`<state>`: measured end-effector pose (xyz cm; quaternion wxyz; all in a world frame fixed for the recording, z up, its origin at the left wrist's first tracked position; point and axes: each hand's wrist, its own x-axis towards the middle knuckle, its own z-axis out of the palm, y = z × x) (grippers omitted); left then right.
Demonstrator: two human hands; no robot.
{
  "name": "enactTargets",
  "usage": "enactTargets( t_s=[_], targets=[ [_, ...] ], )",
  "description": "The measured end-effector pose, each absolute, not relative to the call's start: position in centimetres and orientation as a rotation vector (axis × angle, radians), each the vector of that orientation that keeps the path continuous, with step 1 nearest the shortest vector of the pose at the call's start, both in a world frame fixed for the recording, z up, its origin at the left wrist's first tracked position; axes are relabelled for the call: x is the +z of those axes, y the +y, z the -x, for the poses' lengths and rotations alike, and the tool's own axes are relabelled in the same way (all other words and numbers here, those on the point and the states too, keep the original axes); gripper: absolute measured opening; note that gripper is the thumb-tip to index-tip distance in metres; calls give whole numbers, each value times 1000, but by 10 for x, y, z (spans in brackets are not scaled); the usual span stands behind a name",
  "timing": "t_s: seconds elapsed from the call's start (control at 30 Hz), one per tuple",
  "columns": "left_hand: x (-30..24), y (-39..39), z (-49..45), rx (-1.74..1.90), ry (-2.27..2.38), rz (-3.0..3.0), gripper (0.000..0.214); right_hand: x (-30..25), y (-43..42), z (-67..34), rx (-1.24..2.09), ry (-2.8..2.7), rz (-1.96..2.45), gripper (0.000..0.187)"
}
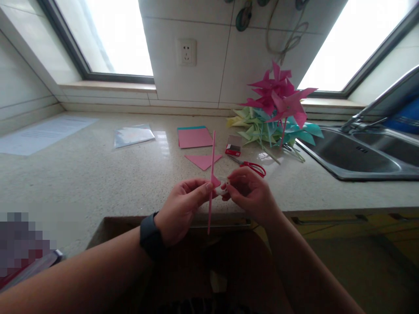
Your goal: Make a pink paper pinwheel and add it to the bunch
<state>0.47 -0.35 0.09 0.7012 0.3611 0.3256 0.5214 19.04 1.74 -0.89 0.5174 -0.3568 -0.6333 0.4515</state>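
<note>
Pinched between the thumb and fingers of my left hand is a thin pink paper stick, nearly upright, with a small pink folded flap of paper beside it. My right hand is closed, its fingertips pinching at a small clear-and-white ring that looks like a roll of tape. The ring lies between the two hands, and its far side is partly hidden by fingers. Just beyond, a pink paper triangle and red-handled scissors rest on the counter.
Pink and blue paper squares lie stacked behind the triangle, near a small red-and-clear box. Several paper pinwheels are heaped at the right, next to the sink. A plastic packet and a printed sheet are to the left.
</note>
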Motion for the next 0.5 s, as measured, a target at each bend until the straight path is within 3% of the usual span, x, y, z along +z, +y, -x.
enactTargets(
  t_s=[0.5],
  targets=[
    [2,-5,-4,1158,701,-778,13,-24,14,-191,1055,-1516,773,18]
  ],
)
